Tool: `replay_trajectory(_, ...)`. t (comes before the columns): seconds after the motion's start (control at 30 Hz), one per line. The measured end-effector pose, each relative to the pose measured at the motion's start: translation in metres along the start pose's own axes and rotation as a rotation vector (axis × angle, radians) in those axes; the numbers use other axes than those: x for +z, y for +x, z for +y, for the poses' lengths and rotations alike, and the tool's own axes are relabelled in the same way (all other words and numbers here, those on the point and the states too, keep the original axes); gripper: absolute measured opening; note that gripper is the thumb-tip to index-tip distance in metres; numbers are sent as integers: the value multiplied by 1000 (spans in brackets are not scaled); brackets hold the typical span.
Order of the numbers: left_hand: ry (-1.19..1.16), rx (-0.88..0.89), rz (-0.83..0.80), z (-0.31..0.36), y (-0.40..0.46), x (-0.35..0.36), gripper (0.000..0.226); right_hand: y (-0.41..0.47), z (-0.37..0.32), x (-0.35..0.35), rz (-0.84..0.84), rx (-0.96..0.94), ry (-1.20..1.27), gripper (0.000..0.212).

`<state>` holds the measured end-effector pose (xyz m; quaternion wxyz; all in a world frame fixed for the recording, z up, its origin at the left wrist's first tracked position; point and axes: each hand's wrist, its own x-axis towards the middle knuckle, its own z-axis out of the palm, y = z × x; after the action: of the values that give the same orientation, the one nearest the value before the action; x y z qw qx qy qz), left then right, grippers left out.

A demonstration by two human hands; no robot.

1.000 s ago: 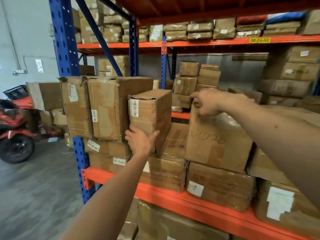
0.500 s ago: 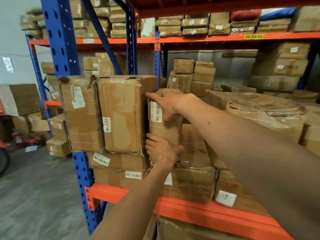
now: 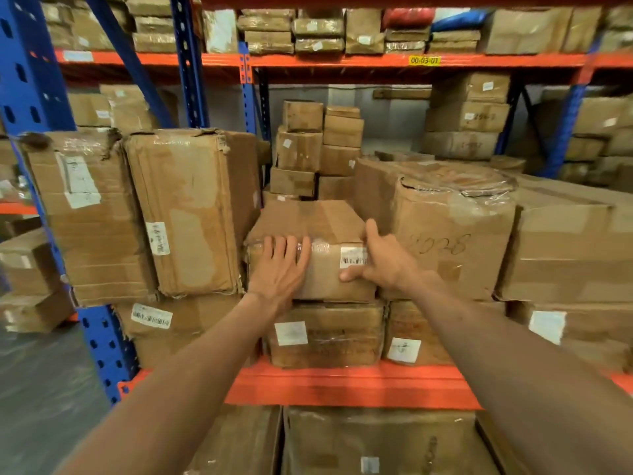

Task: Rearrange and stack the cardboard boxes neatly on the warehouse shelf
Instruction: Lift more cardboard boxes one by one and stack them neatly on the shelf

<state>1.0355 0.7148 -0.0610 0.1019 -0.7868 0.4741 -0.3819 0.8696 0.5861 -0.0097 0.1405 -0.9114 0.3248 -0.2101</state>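
Observation:
A small cardboard box (image 3: 318, 228) with a barcode label lies flat on a taped box (image 3: 329, 334) in the middle of the shelf. My left hand (image 3: 281, 269) presses flat against its front left face, fingers together. My right hand (image 3: 380, 258) grips its front right corner, thumb on the front and fingers along the side. The box sits in a gap between a tall upright box (image 3: 185, 214) on its left and a big box (image 3: 452, 241) marked with handwritten numbers on its right.
The orange shelf beam (image 3: 342, 385) runs below the boxes, with a blue upright (image 3: 102, 351) at the left. Smaller boxes (image 3: 318, 149) are stacked behind. More boxes fill the shelf above, the level below and the right side. Grey floor lies at the left.
The small box stood upright on end and now lies flat in the gap. My right hand moved from its top to its right corner. The view swung to face the shelf squarely.

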Motion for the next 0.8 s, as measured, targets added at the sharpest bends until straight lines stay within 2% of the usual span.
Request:
replay_trajectory(0.1,24,91,-50,-6,-8,9,82,-6,11,27,37,-6,4,84)
replay_trajectory(0.23,-3,111,-117,-5,-1,-2,83,0,-5,8,84,-79,-494,83)
replay_trajectory(0.37,-51,82,-144,-3,0,-8,87,-7,-7,18,150,-85,-728,77)
replay_trajectory(0.43,-37,64,-166,-1,2,-11,97,-3,-5,18,207,-134,-815,77)
replay_trajectory(0.67,-112,-40,-171,12,-3,-9,105,-2,-14,11,95,-120,-779,74)
replay_trajectory(0.8,-257,-40,-216,8,-15,-18,120,-8,-13,-15,-70,-151,-738,75)
